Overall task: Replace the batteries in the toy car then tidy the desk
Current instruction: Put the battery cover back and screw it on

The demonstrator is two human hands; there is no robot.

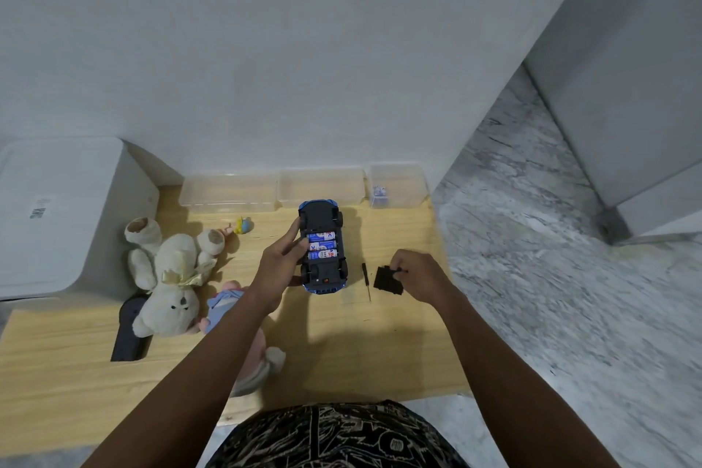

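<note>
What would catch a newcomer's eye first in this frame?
The blue toy car lies upside down at the middle of the wooden desk, three batteries showing in its open bay, with the left hand holding its side. Just right of it the right hand pinches a black cover, a small screwdriver lying between them. A white teddy bear sprawls at the left.
</note>
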